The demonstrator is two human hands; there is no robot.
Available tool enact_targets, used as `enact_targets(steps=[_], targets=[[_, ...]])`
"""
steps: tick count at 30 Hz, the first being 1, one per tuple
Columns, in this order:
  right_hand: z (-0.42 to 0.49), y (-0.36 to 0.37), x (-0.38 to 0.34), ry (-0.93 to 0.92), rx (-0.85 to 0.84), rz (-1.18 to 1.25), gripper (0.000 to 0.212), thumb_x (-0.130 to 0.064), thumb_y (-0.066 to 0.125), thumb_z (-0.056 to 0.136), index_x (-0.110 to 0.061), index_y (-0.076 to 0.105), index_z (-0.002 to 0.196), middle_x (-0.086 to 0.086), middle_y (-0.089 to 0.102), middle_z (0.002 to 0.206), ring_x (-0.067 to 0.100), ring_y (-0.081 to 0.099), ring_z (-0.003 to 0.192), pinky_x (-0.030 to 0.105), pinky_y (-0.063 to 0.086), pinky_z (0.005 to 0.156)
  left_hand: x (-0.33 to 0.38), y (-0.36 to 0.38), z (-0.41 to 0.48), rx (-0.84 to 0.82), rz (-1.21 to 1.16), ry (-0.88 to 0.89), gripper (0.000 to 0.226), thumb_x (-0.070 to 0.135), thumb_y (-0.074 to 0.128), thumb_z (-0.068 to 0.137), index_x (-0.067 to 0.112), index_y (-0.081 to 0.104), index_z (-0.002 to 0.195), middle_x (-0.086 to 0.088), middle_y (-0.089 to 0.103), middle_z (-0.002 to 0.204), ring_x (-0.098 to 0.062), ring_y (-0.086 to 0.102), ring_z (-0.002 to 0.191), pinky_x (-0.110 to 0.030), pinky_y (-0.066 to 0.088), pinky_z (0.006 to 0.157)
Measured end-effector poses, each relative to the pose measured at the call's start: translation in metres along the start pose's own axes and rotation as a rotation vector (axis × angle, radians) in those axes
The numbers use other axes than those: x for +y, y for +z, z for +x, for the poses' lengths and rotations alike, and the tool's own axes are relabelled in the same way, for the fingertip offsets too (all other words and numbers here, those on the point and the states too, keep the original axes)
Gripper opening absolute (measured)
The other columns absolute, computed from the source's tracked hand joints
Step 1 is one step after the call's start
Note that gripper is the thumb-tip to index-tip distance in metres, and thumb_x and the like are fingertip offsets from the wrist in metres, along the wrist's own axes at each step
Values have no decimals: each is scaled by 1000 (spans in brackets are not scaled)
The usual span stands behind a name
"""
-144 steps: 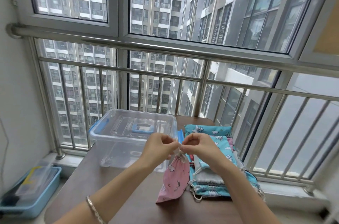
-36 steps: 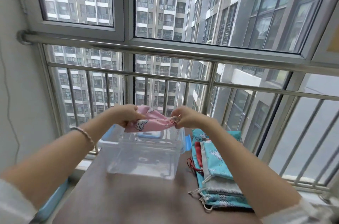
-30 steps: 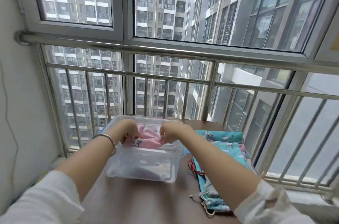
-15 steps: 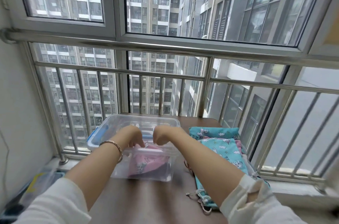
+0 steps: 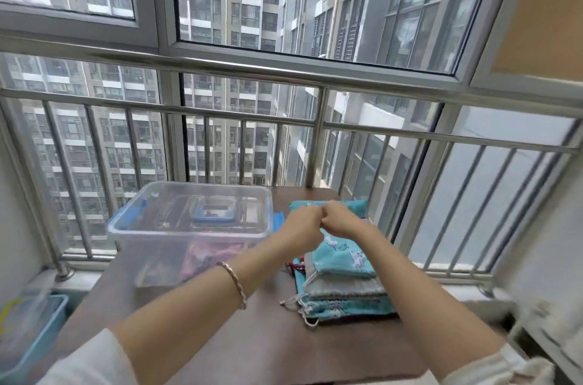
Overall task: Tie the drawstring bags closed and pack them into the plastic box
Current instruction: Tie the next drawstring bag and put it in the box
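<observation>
On worktop (image 5: 252, 337), right side: stack of drawstring bags (image 5: 347, 305), mostly teal prints, one grey bag (image 5: 344, 285) in the middle, loose cords (image 5: 296, 302) trailing off the near end. Plastic box (image 5: 189, 228) sits just left of the stack, lid off. One pink bag (image 5: 211, 253) shows through the front wall, lying on the box floor. A blue handle also shows through the clear plastic, probably the lid; can't tell where it lies.

Left hand (image 5: 301, 228) and right hand (image 5: 342, 220) are knuckle to knuckle over the far end of the top teal bag (image 5: 344, 255). Fingers on both are curled under, so can't tell if they have the bag or its cords pinched. Frame is motion-blurred too.

Step, my read: one bag packed, now starting on bag two, going for the mouth of the top teal one.

Next move needs:
- find both cord ends at the bag mouth, one per hand
- lift it clear of the stack so the grey one underneath doesn't drag along
- pull the cords apart to cinch, then knot
- drop it in the box beside the pink one

Risk: cords from lower bags tangling with the one lifted.
</observation>
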State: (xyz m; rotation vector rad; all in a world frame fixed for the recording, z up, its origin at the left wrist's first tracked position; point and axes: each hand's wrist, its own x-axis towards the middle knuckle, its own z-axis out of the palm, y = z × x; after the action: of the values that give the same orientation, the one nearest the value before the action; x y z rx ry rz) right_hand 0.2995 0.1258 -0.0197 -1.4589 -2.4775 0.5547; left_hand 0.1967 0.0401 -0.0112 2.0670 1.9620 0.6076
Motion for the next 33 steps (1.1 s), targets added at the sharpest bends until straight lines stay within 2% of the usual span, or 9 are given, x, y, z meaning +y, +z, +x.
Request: enact_targets(steps=[3, 5, 9, 15, 18, 22, 25, 29, 33], targets=[[-15, 13, 23, 58, -36, 25, 34, 3, 44, 85, -18, 66, 70, -4, 61, 70, 19, 52, 76, 13, 29, 47, 6, 33, -4, -110, 107, -8, 30, 1, 49, 83, 1, 57, 112, -17, 62, 111, -33, 59, 102, -35, 45, 73], [-24, 21, 39, 111, -68, 23, 39, 5, 41, 86, -12, 72, 101, 2, 68, 104, 20, 59, 97, 14, 38, 61, 6, 52, -8, -176, 200, -23, 31, 1, 48, 85, 1, 54, 116, -16, 61, 108, -30, 59, 93, -36, 43, 68], [-36, 32, 56, 147, -83, 97, 49, 10, 36, 81, -12, 71, 108, 11, 61, 132, 23, 57, 120, 31, 46, 97, 0, 76, -15, -186, 312, -25, 33, -1, 46, 88, 4, 50, 120, -14, 58, 110, -32, 58, 97, -37, 42, 66], [-48, 28, 64, 102, -78, 148, 44, -2, 43, 77, -14, 71, 110, 6, 68, 116, 19, 60, 108, 31, 48, 92, 1, 72, -3, -48, 334, -60, 31, -7, 44, 87, 7, 53, 113, -11, 60, 109, -30, 59, 100, -37, 41, 68], [-53, 24, 73, 99, -74, 162, 23, -9, 48, 69, -21, 66, 79, 6, 63, 88, 20, 55, 80, 33, 44, 71, 9, 56, 4, 92, 303, -9, 24, -9, 48, 84, 5, 55, 102, -13, 62, 103, -31, 61, 93, -35, 38, 63], [-55, 12, 78, 90, 105, 108, 24, 2, 44, 84, -13, 62, 89, 8, 58, 103, 19, 53, 77, 28, 42, 62, 11, 37, 13, 257, 212, 62, 25, -14, 43, 83, 6, 51, 96, -13, 61, 97, -30, 58, 79, -34, 39, 60], [-55, -10, 73, 77, 331, 212, 12, 0, 48, 91, -10, 56, 90, 5, 62, 94, 13, 58, 72, 26, 53, 59, 8, 18, 20, 359, 24, 57, 17, -6, 41, 92, 7, 52, 91, -10, 60, 89, -21, 57, 73, -32, 53, 63], [-63, -44, 49, -93, 473, 481, 4, -5, 51, 94, -8, 50, 93, 16, 65, 91, 27, 69, 84, 42, 61, 64, 4, -28, 21, 300, -216, 12, 21, 11, 36, 101, 5, 55, 93, -3, 53, 75, -12, 44, 59, -22, 41, 53], [-72, -62, 12, -184, 423, 601, 12, -2, 43, 95, -3, 54, 92, 22, 62, 92, 29, 65, 85, 40, 61, 63, -11, -77, -3, 103, -443, -39, 22, 12, 42, 97, 2, 58, 87, -1, 46, 64, -10, 34, 50, -21, 28, 47]])
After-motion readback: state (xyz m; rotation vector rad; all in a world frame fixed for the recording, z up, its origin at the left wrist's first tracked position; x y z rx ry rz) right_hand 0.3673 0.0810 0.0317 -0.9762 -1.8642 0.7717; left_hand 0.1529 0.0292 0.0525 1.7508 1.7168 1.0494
